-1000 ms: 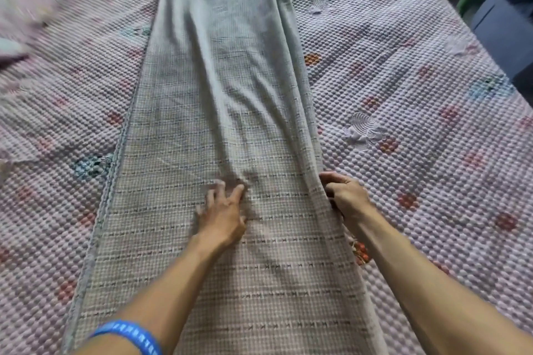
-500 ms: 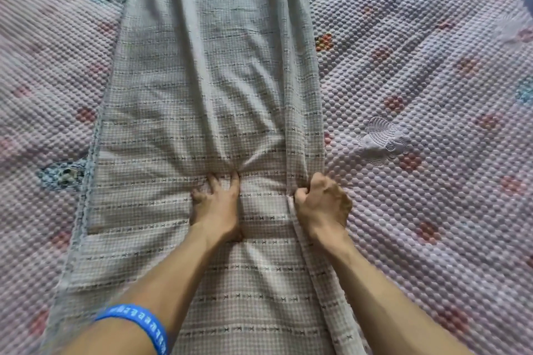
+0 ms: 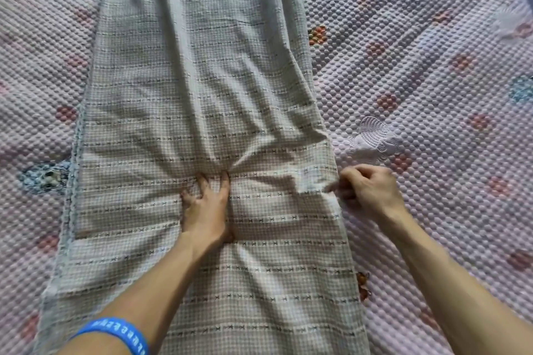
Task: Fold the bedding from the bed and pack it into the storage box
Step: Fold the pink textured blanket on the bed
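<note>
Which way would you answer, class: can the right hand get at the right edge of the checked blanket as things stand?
Probably yes. The right hand is already at the checked blanket's right edge, with nothing between them; the left hand presses mid-cloth, well aside.

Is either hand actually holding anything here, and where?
The right hand pinches the grey checked blanket at its right edge. The left hand only presses down on the blanket's middle, fingers spread.
</note>
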